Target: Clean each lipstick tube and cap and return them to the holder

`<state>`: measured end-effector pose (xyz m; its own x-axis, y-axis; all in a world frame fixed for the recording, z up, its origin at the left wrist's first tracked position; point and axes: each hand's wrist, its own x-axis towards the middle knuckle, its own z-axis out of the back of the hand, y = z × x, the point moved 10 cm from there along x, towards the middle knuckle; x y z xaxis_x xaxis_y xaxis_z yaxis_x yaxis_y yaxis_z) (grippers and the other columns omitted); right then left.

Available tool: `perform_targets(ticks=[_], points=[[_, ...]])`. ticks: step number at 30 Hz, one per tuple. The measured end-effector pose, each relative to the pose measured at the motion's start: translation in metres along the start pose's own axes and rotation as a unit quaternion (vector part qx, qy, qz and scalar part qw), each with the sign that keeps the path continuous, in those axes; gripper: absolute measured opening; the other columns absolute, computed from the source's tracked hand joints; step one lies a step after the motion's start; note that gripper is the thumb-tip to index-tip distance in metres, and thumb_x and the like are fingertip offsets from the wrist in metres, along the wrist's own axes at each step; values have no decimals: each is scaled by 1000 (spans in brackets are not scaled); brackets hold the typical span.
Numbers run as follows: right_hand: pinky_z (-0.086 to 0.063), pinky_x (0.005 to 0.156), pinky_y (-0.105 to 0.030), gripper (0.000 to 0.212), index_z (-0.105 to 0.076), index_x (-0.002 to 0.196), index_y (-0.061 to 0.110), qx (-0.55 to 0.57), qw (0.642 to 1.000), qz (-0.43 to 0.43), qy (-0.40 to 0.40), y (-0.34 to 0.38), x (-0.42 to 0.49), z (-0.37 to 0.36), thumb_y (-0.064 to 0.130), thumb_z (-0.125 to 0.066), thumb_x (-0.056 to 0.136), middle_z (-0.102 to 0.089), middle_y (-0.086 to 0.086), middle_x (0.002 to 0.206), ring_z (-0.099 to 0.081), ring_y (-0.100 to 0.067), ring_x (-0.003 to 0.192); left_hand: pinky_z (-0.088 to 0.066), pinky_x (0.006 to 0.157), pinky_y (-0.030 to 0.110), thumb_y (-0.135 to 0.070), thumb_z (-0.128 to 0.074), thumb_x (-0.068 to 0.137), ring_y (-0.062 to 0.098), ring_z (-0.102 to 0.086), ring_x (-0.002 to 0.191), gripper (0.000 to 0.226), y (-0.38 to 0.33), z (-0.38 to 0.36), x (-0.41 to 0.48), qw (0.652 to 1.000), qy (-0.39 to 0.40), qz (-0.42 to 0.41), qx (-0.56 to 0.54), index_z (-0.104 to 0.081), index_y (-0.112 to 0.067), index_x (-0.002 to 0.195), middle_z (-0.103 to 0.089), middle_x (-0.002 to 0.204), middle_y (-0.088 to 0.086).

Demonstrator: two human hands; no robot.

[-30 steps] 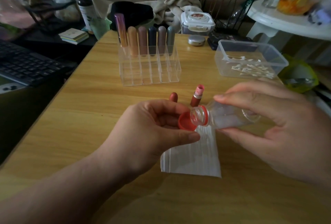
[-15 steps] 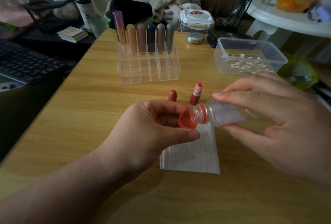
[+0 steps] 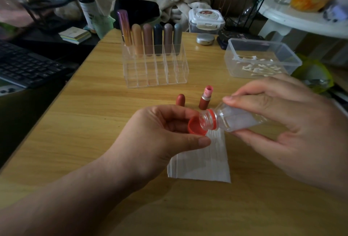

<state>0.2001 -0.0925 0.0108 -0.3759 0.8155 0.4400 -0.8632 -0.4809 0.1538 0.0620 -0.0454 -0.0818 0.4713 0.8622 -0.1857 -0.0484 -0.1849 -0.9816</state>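
The uncapped lipstick tube and its cap stand just before the holder. Both look light and slick, best pinched at the barrel. The left hand pinches a red lid; the right hand grips the tilted bottle.

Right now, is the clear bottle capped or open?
Open. The bottle shows a bare mouth, and the left hand holds the red cap beside it.
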Motion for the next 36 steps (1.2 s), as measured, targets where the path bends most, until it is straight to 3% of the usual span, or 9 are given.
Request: perform_targets(ticks=[6, 11, 19, 23, 36], points=[[-47, 77, -38, 42, -70, 121, 16, -2, 1000, 1, -7, -1, 0, 1, 24, -79, 81, -66, -2, 104, -59, -24, 96, -57, 82, 32, -7, -83, 62, 17, -75, 87, 29, 1, 0, 0, 1000, -2, 4, 5, -77, -16, 89, -78, 90, 3], [-46, 78, -35, 42, -70, 120, 16, -12, 1000, 4, -7, -1, -1, 1, 26, -77, 81, -66, -2, 104, -58, -22, 97, -58, 77, 23, -6, -82, 63, 15, -75, 86, 26, -1, -2, -1, 1000, 6, 5, 4, -77, -14, 87, -78, 89, 2], [-46, 77, -36, 43, -71, 119, 15, -13, 1000, 6, -7, -1, -1, 0, 27, -76, 79, -66, -2, 104, -58, -23, 96, -58, 79, 27, -7, -82, 63, 16, -75, 87, 27, 0, -2, -1, 1000, 6, 6, 6, -76, -13, 89, -78, 91, 2], [-43, 81, -30, 42, -70, 120, 17, -17, 1000, 2, -8, -2, -2, 0, 26, -78, 80, -65, -1, 104, -56, -22, 97, -58, 77, 23, -8, -82, 62, 16, -75, 87, 28, 0, -3, -1, 1000, 7, 5, 1, -77, -14, 89, -79, 90, 2], [-48, 78, -41, 44, -71, 118, 14, -12, 1000, -2, -13, -1, -1, 3, 21, -83, 76, -67, -4, 103, -59, -25, 96, -59, 77, 22, -7, -82, 62, 15, -76, 86, 28, -2, -3, -1, 1000, 4, 6, -1, -76, -12, 89, -79, 89, 2]])
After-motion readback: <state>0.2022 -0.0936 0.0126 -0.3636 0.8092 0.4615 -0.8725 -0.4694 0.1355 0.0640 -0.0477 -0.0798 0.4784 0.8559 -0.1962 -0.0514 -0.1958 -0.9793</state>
